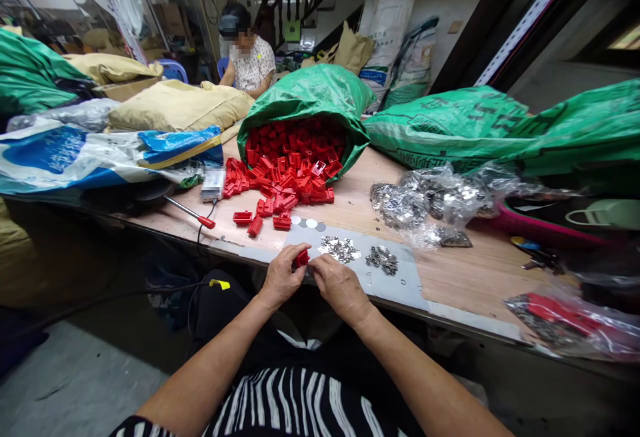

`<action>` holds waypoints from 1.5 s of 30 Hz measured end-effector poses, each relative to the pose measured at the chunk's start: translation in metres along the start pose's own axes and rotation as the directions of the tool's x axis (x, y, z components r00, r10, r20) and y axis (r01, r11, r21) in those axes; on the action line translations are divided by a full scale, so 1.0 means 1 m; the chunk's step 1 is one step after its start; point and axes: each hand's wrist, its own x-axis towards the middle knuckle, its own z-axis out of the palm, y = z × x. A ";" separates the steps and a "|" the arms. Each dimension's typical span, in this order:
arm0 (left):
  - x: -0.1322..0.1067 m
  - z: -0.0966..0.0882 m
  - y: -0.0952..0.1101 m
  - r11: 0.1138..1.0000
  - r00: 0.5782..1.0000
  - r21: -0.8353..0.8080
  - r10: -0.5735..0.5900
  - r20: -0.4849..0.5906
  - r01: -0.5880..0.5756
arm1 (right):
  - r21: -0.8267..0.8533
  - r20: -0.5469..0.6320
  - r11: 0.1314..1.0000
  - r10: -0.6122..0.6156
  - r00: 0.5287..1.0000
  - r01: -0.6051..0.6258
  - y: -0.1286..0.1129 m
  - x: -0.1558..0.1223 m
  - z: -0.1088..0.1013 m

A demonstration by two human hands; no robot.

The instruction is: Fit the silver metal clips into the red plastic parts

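My left hand (281,276) is closed round a small red plastic part (301,258) at the near edge of the wooden table (470,277). My right hand (339,284) is curled right beside it, fingertips pinched against the same part. Just beyond the hands lie two small heaps of shiny metal clips (340,248) and darker ones (383,258) on a grey sheet (395,284). Many more red parts (287,174) spill from an open green sack (310,94) onto the table.
A clear bag of metal pieces (430,200) lies right of the sack. A red-handled screwdriver (193,214) and a cable lie at the left. Green and blue-white sacks line the back. Another person (247,54) sits at the far end.
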 end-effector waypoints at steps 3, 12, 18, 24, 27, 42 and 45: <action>0.000 0.000 0.001 1.000 1.000 -0.019 -0.022 0.001 0.022 | -0.036 0.017 0.998 0.044 0.999 -0.044 -0.004 0.002 -0.002; 0.000 -0.002 0.004 0.999 0.999 -0.036 -0.030 0.013 0.030 | 0.305 -0.089 0.952 0.028 0.996 0.001 0.015 -0.006 -0.002; 0.000 -0.003 0.003 0.999 0.999 -0.027 -0.029 0.034 0.030 | 0.268 -0.052 0.963 0.048 0.998 -0.032 0.016 -0.012 0.002; -0.001 -0.003 0.003 0.999 0.999 -0.029 -0.027 0.029 0.028 | 0.199 -0.026 0.979 0.037 0.999 -0.031 0.011 -0.011 0.002; -0.001 -0.003 0.004 0.999 0.999 -0.034 -0.031 0.028 0.032 | 0.168 -0.020 0.985 0.041 0.999 -0.037 0.010 -0.011 0.002; -0.001 -0.006 -0.001 0.999 0.998 -0.031 -0.005 0.066 0.007 | -0.036 0.008 0.996 0.088 0.996 -0.088 -0.004 -0.011 -0.001; -0.001 -0.007 -0.003 0.999 0.996 -0.044 0.005 0.086 -0.001 | -0.028 0.015 0.997 0.077 0.997 -0.077 -0.004 -0.010 -0.002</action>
